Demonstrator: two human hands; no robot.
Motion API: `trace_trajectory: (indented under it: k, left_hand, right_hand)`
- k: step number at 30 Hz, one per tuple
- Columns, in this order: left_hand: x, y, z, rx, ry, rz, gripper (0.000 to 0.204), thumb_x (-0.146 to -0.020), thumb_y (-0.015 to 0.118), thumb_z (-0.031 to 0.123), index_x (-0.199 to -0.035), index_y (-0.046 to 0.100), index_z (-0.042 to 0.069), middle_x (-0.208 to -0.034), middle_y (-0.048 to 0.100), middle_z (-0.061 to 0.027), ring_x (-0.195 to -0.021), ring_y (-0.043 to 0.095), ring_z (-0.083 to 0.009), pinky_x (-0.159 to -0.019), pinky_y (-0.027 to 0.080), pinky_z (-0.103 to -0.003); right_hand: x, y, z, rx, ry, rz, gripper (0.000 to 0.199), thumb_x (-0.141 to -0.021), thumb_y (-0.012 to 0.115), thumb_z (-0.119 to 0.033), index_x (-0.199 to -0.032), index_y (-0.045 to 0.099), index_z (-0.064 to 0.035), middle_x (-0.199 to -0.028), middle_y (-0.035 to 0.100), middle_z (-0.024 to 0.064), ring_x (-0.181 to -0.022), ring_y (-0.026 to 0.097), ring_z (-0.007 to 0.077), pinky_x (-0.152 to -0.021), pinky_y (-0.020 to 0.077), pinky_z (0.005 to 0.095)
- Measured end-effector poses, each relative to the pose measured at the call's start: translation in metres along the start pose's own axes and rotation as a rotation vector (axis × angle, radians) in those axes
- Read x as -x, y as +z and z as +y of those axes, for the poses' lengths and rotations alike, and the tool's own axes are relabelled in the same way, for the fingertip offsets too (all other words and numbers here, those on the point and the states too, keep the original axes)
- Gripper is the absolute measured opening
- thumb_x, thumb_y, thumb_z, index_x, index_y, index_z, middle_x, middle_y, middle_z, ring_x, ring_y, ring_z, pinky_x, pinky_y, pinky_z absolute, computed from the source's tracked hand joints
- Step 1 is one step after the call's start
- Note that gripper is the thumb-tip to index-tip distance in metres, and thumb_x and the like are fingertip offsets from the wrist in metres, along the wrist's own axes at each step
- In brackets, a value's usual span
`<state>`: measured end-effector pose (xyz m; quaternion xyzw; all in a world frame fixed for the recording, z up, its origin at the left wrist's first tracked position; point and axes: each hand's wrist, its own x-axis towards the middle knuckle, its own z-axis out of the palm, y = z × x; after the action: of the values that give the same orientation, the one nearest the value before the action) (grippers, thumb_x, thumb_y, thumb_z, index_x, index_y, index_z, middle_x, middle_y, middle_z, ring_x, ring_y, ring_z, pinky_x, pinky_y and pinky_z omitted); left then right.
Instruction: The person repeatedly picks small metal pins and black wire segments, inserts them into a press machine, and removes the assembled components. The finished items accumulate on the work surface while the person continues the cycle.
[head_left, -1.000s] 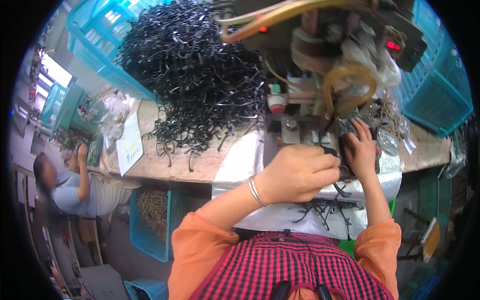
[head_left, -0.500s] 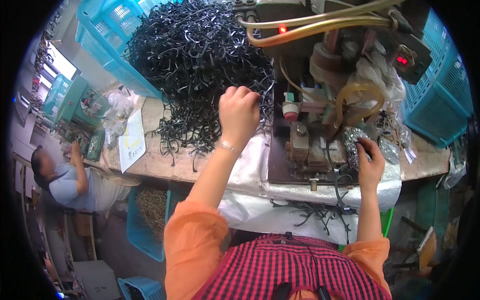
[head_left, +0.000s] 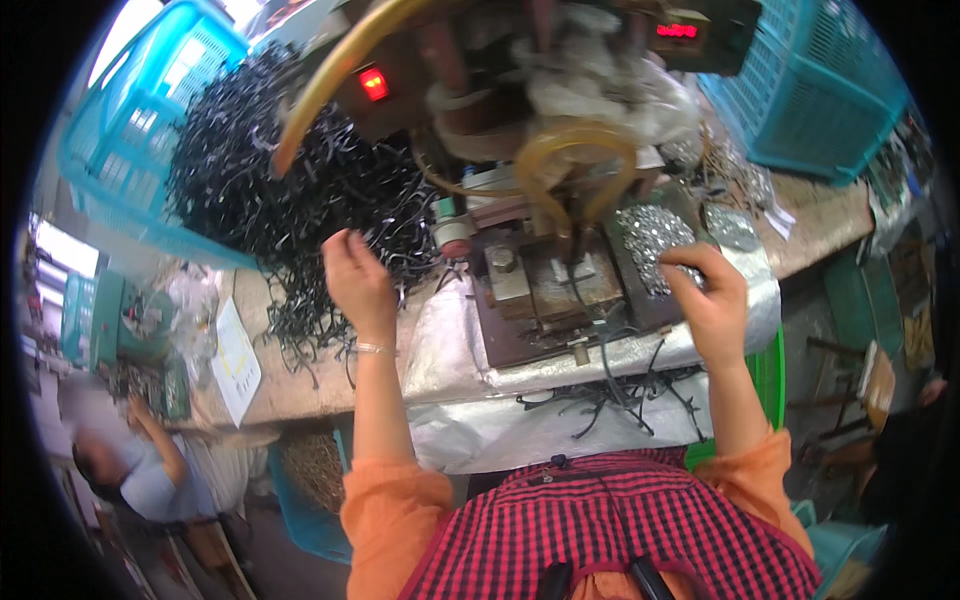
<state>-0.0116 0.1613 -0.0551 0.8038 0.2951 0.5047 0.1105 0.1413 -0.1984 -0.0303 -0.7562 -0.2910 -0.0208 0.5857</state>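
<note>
A: Start near. What's closest?

B: Red-checked apron (head_left: 620, 530), orange sleeves. In front of it, a silver sheet (head_left: 520, 430) hangs off the table (head_left: 290, 390) edge w/ a few loose black strips (head_left: 600, 395) lying on it. Those look like done pcs, but can't be sure.

A: Hands?

B: Left hand (head_left: 360, 280) is up at the edge of the big pile of black strips (head_left: 270, 190), fingers curled, pinching at 1 or 2 strips; can't tell how many. Right hand (head_left: 708, 300) sits at the heap of small silver bits (head_left: 650, 235) just right of the press block (head_left: 545, 285), fingertips together on the bits. Whether it holds one, can't tell.

A: Progress?

B: Early, I'd judge. Pile is still huge, only a handful of strips out front. The press spot looks bare, so nothing loaded yet.

A: Vs. half a sec ago?

B: Left hand was already on the pile then, now lower and closer to the body w/ fingers closing. Right hand has gone from lower by the table edge up onto the silver bits.

A: Farther back?

B: Machine (head_left: 520, 90) w/ yellow hoses (head_left: 575, 160), red lamp lit. Teal baskets (head_left: 820, 90) either side. Another person sits far left, below.
</note>
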Motion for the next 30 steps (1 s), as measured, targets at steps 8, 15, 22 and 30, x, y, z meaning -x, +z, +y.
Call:
trace_trajectory:
  k: [8, 15, 22, 30]
  left_hand:
    - [0.023, -0.044, 0.081, 1.158, -0.374, -0.074, 0.007, -0.100, 0.057, 0.007, -0.105, 0.051, 0.005, -0.100, 0.059, -0.0081, -0.088, 0.060, -0.0150, -0.073, 0.057, -0.032]
    - [-0.009, -0.050, 0.148, 1.069, 0.093, -0.135, 0.023, -0.089, 0.064, -0.009, -0.103, 0.048, -0.002, -0.104, 0.064, -0.0149, -0.092, 0.067, -0.0223, -0.088, 0.052, -0.030]
    - [0.011, -0.064, 0.152, 0.723, 0.709, -0.420, 0.032, -0.070, 0.078, -0.006, -0.097, 0.065, 0.005, -0.110, 0.071, -0.0174, -0.059, 0.060, -0.0223, -0.052, 0.049, -0.031]
    - [0.036, -0.032, 0.167, 0.690, 0.906, -0.456, 0.026, -0.068, 0.073, 0.001, -0.091, 0.064, 0.005, -0.103, 0.071, -0.0115, -0.058, 0.057, -0.0227, -0.049, 0.045, -0.032]
  right_hand:
    - [-0.028, 0.066, -0.030, -0.511, 0.096, -0.138, 0.041, -0.083, 0.070, 0.002, -0.122, 0.055, 0.0023, -0.103, 0.067, 0.0069, -0.096, 0.064, 0.0129, -0.086, 0.0496, 0.0266]
    - [-0.019, 0.073, -0.050, -0.644, 0.171, -0.098, 0.049, -0.083, 0.070, 0.002, -0.128, 0.051, 0.0034, -0.097, 0.069, 0.0067, -0.092, 0.063, 0.0110, -0.087, 0.0484, 0.0255]
    - [-0.009, 0.028, -0.036, -0.044, -0.124, -0.137, 0.042, -0.081, 0.071, -0.003, -0.123, 0.064, -0.0055, -0.132, 0.060, 0.0162, -0.124, 0.057, 0.0308, -0.106, 0.0435, 0.0396]
    - [-0.015, 0.005, 0.084, 0.640, -0.233, 0.182, 0.015, -0.077, 0.077, -0.012, -0.091, 0.072, -0.0095, -0.122, 0.063, 0.0188, -0.123, 0.055, 0.0389, -0.101, 0.0438, 0.0457]
